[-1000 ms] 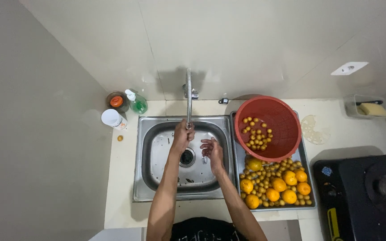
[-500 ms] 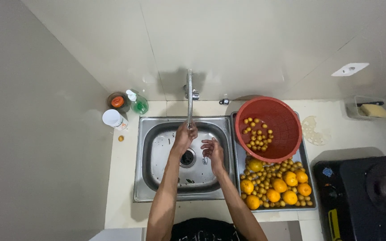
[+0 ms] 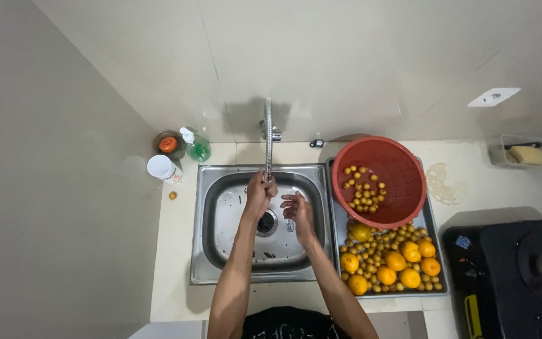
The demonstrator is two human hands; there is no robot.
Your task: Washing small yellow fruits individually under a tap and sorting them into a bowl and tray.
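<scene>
My left hand [image 3: 259, 192] is closed around the lower end of the long metal tap spout [image 3: 268, 135] over the steel sink [image 3: 221, 216]. My right hand [image 3: 297, 210] hovers just right of it above the basin, fingers spread and holding nothing. Whether water is running cannot be told. Right of the sink, a red colander [image 3: 403, 179] holds several small yellow fruits [image 3: 362, 188]. Below it, a steel tray [image 3: 335, 248] carries oranges [image 3: 399, 260] mixed with many small yellow fruits.
A green soap bottle [image 3: 197, 147], an orange-lidded jar [image 3: 168, 144] and a white cup [image 3: 161, 168] stand left of the sink, with one small fruit [image 3: 172, 195] on the counter. A black stove [image 3: 522, 270] is at right, and a sponge dish [image 3: 525, 154] behind it.
My left hand has risen slightly and closed on the spout end. My right hand stays over the basin with little movement.
</scene>
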